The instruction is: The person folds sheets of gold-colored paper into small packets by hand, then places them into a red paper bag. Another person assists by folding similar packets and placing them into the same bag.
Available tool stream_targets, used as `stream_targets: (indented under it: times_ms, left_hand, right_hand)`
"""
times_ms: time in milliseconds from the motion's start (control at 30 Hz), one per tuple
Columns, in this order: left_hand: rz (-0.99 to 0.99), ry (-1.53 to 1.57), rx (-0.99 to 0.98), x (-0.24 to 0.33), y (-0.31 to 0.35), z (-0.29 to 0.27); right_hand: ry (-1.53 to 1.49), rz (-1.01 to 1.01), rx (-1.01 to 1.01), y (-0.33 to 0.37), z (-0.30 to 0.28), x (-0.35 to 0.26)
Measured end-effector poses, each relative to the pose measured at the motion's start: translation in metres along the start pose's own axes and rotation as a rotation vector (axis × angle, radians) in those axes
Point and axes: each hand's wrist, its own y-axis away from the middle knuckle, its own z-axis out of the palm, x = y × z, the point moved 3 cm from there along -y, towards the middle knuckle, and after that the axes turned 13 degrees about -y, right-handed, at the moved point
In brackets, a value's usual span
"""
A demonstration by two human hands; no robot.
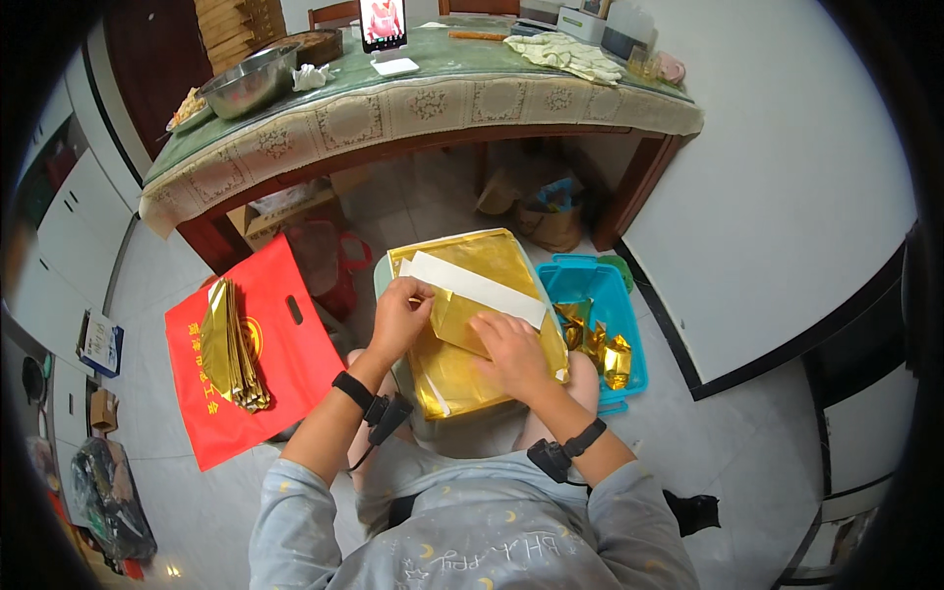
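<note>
In front of me, a gold foil-covered surface (501,252) tops a pale stool-like support (382,278) between my knees. On it lies a partly folded sheet of gold foil paper (454,320), with a long white strip (477,283) along its far side. My left hand (398,317) pinches the sheet's left end between thumb and fingers. Across the sheet's right part, my right hand (511,352) rests with fingers stretched out and apart. To the left, a fanned stack of folded gold paper (231,354) lies on a red bag (295,359).
Right of the support stands a teal basket (629,339) containing shiny gold folded pieces (617,362). Beyond is a table with a patterned cloth (423,116), bearing a metal bowl (251,84), a propped phone (383,25) and a crumpled cloth (565,54). Boxes and bags sit underneath.
</note>
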Motion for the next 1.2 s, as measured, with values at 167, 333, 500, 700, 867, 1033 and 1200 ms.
stream_targets:
  times_ms: [167, 333, 500, 700, 867, 1033, 1200]
  left_hand:
    - [-0.17, 0.121, -0.086, -0.025, -0.007, 0.014]
    - [0.115, -0.003, 0.035, -0.018, -0.022, 0.019]
    - [0.294, -0.169, 0.046, -0.004, -0.033, 0.034]
    - [0.349, -0.369, -0.148, 0.0, -0.014, 0.036]
    - [0.275, -0.258, -0.258, -0.01, 0.006, 0.039]
    - [0.387, -0.064, -0.449, 0.005, 0.022, 0.028]
    - [0.384, -0.08, -0.518, 0.004, 0.024, 0.03]
  right_hand:
    - [0.091, 0.019, 0.077, 0.031, -0.014, 0.025]
    - [0.08, -0.094, 0.083, 0.034, -0.022, 0.019]
    - [-0.033, -0.178, 0.043, 0.016, -0.005, 0.004]
    - [-0.095, -0.073, -0.02, 0.02, 0.014, 0.001]
    - [-0.165, -0.092, -0.042, 0.027, 0.001, 0.014]
    - [-0.316, 0.081, 0.036, 0.032, -0.003, 0.025]
    - [-0.398, 0.228, 0.061, 0.025, -0.002, 0.032]
